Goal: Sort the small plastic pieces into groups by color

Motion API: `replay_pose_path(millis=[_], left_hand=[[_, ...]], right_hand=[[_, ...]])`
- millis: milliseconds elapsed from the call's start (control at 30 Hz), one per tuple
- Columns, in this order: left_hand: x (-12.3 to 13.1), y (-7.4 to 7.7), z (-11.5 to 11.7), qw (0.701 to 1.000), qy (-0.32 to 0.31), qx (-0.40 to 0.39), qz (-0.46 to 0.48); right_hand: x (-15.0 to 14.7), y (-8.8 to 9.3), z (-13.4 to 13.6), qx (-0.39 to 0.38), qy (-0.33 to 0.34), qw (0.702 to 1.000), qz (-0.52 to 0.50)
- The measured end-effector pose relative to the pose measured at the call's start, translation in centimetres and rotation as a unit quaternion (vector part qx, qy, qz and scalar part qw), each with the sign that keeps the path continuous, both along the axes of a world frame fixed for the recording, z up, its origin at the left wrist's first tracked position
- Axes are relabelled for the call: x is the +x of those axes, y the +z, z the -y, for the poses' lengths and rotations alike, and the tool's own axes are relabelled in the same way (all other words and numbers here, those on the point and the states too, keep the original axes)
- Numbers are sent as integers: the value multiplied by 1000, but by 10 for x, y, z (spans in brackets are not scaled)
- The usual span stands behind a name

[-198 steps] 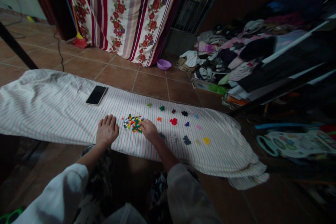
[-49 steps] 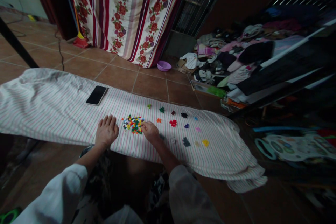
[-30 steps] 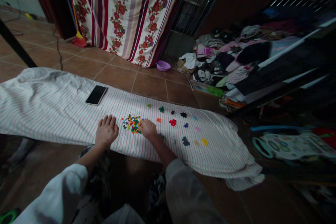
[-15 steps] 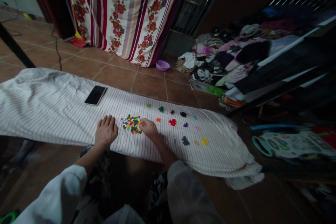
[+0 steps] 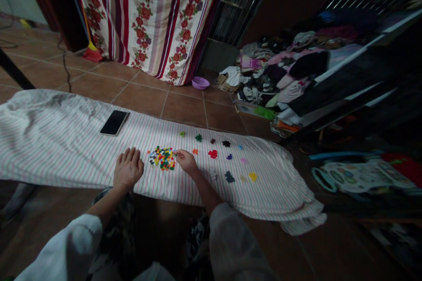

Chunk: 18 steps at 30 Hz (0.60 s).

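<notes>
Right hand (image 5: 186,161) shifted slightly back from multicolored pieces (image 5: 162,159), its grip unclear, left hand (image 5: 128,170) flat on striped cloth (image 5: 79,153)

a loose pile of tiny multicoloured pieces (image 5: 162,159) lies left of single-colour clusters (image 5: 212,154) in rough rows.

- Brown tiled floor (image 5: 186,102) with pale joints
- Over there, 1 striped, flowered curtain (image 5: 161,17) hanging
- Metal bars (image 5: 245,0) beside it
- Dim light, darker toward the right
</notes>
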<state>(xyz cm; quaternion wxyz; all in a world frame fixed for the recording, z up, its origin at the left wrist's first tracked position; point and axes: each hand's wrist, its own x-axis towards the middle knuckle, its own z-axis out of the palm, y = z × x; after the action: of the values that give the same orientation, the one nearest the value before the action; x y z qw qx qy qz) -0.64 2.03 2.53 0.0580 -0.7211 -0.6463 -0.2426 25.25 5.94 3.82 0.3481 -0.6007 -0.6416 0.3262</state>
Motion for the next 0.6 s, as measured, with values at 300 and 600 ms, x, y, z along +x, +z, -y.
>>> replay_pose_path(millis=[300,600], left_hand=[[0,0,0,1000,0,-2,-10],[0,-2,-1,1000,0,1,-23]], right_hand=[[19,2,-13,18,-57,998,4],[64,0,-35,39,-149,987,46]])
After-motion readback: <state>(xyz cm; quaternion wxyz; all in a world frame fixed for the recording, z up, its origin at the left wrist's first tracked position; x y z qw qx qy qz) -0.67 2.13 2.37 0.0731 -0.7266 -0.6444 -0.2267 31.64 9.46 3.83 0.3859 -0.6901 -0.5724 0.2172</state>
